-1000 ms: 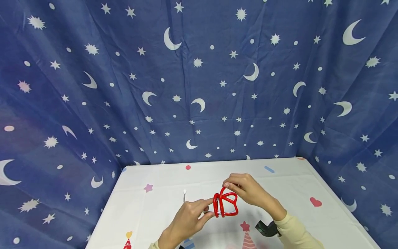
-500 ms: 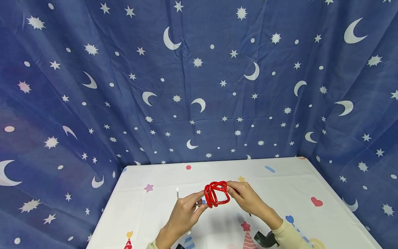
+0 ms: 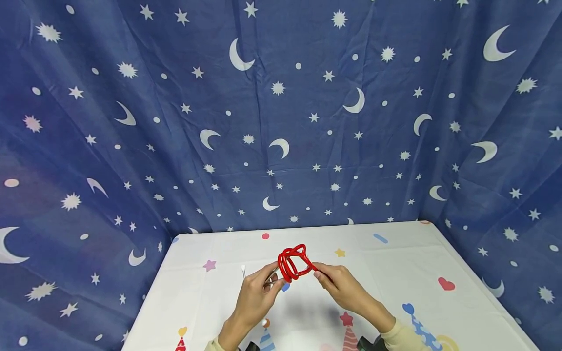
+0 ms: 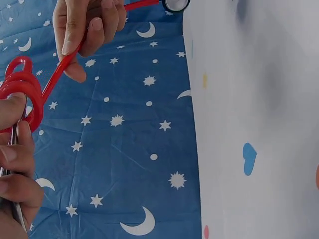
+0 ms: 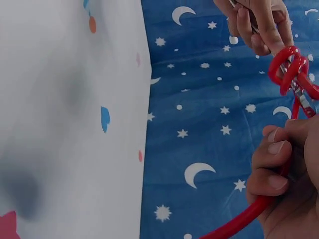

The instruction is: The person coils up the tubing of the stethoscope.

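A stethoscope is held up over the table, its red tubing [image 3: 287, 267] coiled in several loops around its metal ear tubes [image 5: 294, 87]. My left hand [image 3: 254, 292] grips the metal ear tubes, thumb and fingers right at the loops. White ear tips [image 3: 243, 267] stick out on either side of that hand. My right hand [image 3: 344, 287] pinches the free stretch of tubing just right of the coil. In the left wrist view this stretch runs taut from the loops to the right hand [image 4: 89, 30], and beyond it the round chest piece [image 4: 175, 4] shows at the top edge.
Under the hands lies a table with a white printed cloth [image 3: 219, 292]. A blue curtain [image 3: 281, 122] with moons and stars hangs behind and at both sides. A black strap [image 3: 371, 344] sits at the right wrist.
The coil and left hand have shifted left and up, the loops tilting. My right hand has gone from above the coil to its right side, drawing the tubing across the loops.
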Available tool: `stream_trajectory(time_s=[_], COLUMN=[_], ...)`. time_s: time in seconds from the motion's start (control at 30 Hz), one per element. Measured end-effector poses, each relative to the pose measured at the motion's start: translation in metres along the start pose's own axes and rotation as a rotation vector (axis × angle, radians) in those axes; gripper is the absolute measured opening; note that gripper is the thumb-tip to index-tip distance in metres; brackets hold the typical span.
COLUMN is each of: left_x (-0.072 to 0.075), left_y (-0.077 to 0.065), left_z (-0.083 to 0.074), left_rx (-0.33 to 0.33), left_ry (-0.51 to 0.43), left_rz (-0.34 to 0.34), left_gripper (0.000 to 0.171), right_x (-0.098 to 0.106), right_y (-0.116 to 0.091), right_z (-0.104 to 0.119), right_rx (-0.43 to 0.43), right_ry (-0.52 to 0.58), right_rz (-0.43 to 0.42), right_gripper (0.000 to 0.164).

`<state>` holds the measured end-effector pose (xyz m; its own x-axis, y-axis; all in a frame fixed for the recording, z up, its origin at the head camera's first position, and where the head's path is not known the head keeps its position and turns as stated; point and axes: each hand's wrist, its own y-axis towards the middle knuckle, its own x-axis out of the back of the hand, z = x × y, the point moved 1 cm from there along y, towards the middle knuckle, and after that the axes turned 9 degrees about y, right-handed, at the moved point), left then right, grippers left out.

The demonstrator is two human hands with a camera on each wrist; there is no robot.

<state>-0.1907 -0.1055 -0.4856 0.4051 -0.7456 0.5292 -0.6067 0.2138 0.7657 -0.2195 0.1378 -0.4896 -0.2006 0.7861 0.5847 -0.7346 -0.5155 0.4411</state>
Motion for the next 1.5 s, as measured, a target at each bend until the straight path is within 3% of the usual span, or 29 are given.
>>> stream_trajectory(time_s=[0.37,0.57,0.87,1.13,1.5], left_x=[0.003,0.001,0.0,-0.001,-0.003], left_y=[0.0,-0.002,-0.005,-0.007,-0.009], left_z=[0.01,0.012,0.015,0.021,0.026], left_rx=[0.204,0.242,0.291,0.315,0.341], left_ry=[0.024,0.033,0.038,0.085,0.163], left_rz=[-0.09,-0.099,-0.104,-0.129,-0.094], left_gripper=[0.035,0.034,0.034,0.033,0.035], right_x=[-0.012,-0.017,-0.025,-0.03,-0.031], right_y=[-0.011,-0.011,-0.012,-0.017,-0.02], right_z=[-0.002,0.001,0.006,0.011,0.022], right_rx=[0.005,0.028,-0.025,0.024,0.126], right_ry=[0.006,-0.041,-0.087,-0.133,-0.2], right_rz=[0.057,0.067,0.151,0.195,0.147], right_gripper=[0.023,0.024,0.027,0.022,0.028])
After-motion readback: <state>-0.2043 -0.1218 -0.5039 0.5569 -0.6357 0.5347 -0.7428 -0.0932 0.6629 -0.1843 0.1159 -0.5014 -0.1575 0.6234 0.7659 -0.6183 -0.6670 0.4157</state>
